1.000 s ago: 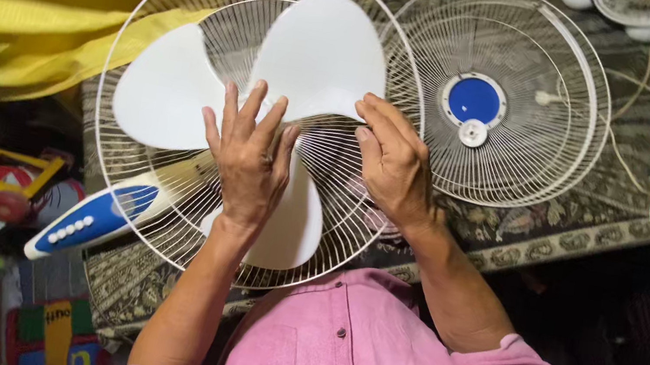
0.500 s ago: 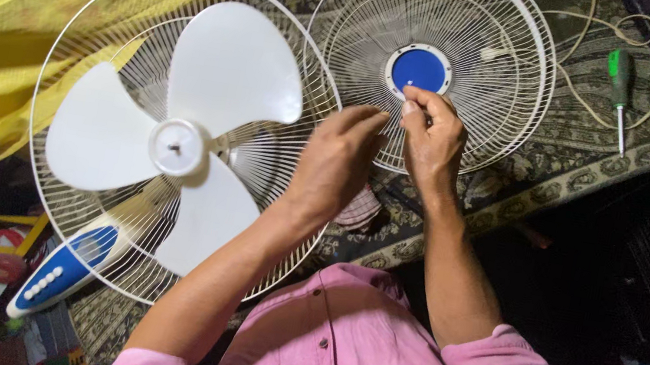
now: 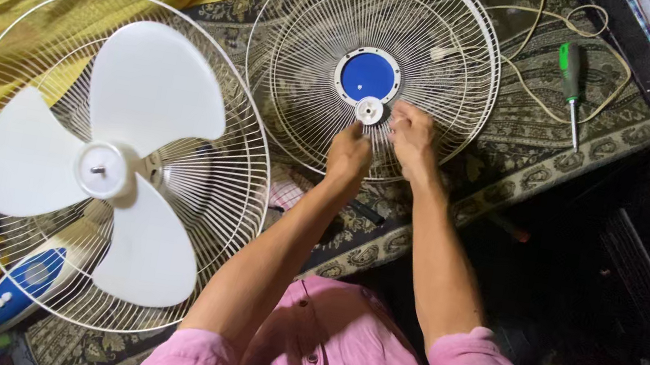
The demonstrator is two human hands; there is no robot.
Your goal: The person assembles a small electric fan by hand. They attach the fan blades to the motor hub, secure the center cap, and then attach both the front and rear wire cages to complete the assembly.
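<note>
Cap (image 3: 369, 110) on loose grille (image 3: 373, 63), both hands (image 3: 347, 155) (image 3: 412, 135) pinching at it; blade (image 3: 104, 163) seated, unfastened.

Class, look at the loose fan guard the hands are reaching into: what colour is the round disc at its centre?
Blue, ringed in white: the disc at the centre of the white wire fan guard, clearest in the head view.
</note>
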